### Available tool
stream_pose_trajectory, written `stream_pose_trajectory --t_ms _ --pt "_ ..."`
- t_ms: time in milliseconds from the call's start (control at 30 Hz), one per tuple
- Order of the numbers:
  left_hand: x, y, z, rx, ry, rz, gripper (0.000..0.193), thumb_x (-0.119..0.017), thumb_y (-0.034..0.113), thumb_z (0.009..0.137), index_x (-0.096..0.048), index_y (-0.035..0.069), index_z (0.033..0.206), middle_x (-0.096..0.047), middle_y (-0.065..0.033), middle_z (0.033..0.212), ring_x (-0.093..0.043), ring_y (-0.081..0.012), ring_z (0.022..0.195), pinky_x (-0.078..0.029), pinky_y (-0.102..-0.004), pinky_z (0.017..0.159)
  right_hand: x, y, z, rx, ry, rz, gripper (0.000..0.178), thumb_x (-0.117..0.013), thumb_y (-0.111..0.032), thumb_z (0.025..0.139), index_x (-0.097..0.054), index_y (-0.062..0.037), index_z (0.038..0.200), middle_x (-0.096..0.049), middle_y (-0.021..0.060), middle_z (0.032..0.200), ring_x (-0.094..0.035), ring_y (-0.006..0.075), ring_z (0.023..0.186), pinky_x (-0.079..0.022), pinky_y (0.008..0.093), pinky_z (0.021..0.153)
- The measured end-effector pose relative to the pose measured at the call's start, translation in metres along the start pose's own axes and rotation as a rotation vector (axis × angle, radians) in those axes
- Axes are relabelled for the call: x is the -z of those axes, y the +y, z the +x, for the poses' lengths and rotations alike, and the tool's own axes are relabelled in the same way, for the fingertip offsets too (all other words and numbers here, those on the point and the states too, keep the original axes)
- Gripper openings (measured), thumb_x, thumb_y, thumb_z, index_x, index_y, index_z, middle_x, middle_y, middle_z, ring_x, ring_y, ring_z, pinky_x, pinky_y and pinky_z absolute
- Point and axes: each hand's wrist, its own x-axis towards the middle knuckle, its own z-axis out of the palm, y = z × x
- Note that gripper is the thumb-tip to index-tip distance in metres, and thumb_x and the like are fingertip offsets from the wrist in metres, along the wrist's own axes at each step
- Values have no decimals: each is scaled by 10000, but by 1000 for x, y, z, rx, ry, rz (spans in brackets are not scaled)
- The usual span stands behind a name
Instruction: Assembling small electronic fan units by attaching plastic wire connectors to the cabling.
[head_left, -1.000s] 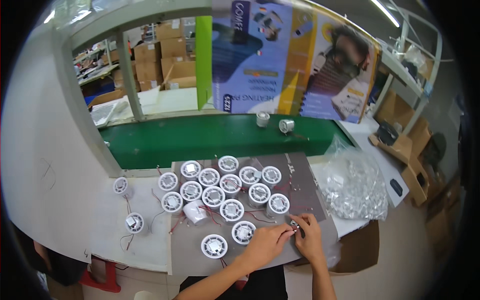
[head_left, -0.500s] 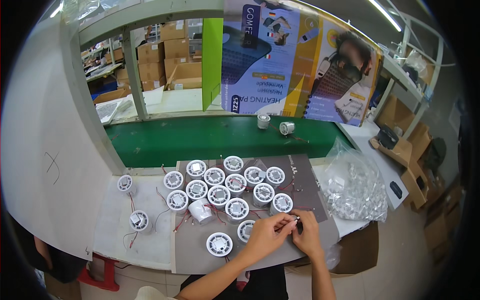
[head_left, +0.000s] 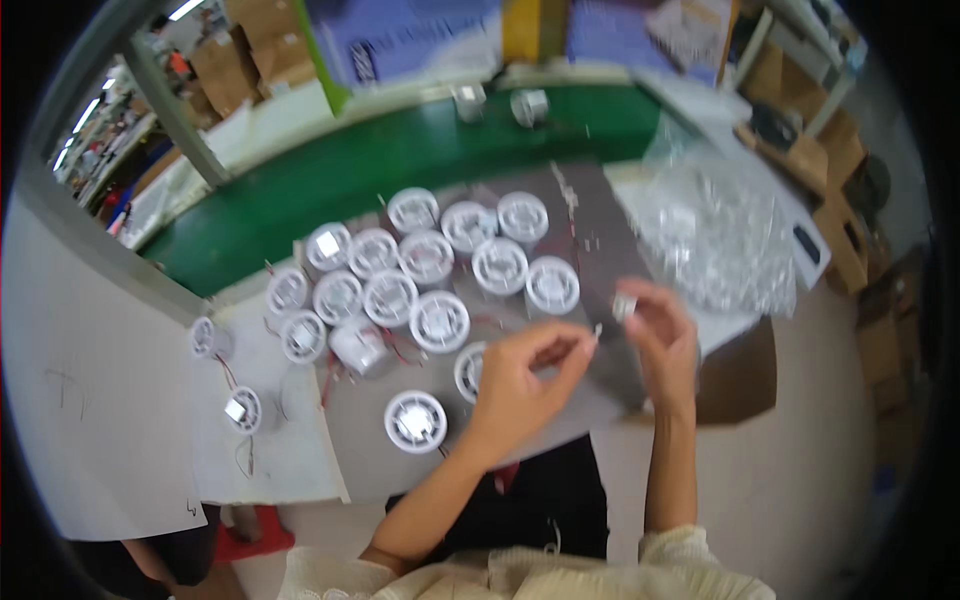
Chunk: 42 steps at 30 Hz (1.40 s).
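Above the right part of the grey-brown board (head_left: pixel 370 460), my left hand (head_left: pixel 520 385) pinches a tiny white piece (head_left: pixel 598 331) between thumb and forefinger; it is too blurred to name. My right hand (head_left: pixel 662 345), a short way to its right, grips a small whitish block (head_left: pixel 624 306) with thumb and fingertips. Several round white plastic housings (head_left: pixel 440 321) with slotted rims and thin red and dark wires stand grouped on the board. One housing (head_left: pixel 359 345) lies tipped on its side. Nearest me stands another housing (head_left: pixel 415 422), and my left hand partly covers one (head_left: pixel 469 372).
A clear plastic bag (head_left: pixel 710 235) of small pale pieces lies at the right, above an open cardboard box (head_left: pixel 740 385). Across the back runs a green belt (head_left: pixel 370 140) bearing two white housings (head_left: pixel 530 107). Two more housings (head_left: pixel 243 409) stand at the left.
My hands have come apart, the right one moving up and right with the small block. My head view has tilted down and turned, so the whole scene has shifted and blurred.
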Motion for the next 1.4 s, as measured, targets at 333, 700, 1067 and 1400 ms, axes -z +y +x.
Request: stream_pose_trajectory --t_ms 333,700,1067,1400 --pt "-6 7 2 -61 119 240 90 -684 10 886 -694 -32 965 -699 -93 823 -662 -122 687 -505 -239 617 -9 -9 -8 25 -23 118 510 -737 -81 830 -531 9 1288 -643 178 1184 -632 261 1062 -486 391 951" --pt "-9 10 -4 126 77 84 81 -653 1 912 -679 -49 970 -701 -65 827 -672 -92 741 -505 -220 646 -1 -6 -16 23 -71 49 381 -725 -105 827 -590 4 1166 -613 188 1178 -636 268 1000 -528 395 856" --pt "-5 10 -2 48 -10 126 65 -654 25 910 -656 -30 877 -612 -25 683 -515 -55 599 -405 -220 553 -18 -18 -14 130 -72 25 268 -677 4 875 -619 77 1126 -618 283 1190 -645 300 1044 -562 411 889" --pt "-2 13 -4 109 -67 164 93 -666 59 918 -644 -28 893 -614 -32 693 -543 -70 619 -446 -217 593 -8 -27 -14 151 -277 -178 235 -745 21 802 -681 103 1013 -666 273 1106 -658 326 1047 -541 400 874"
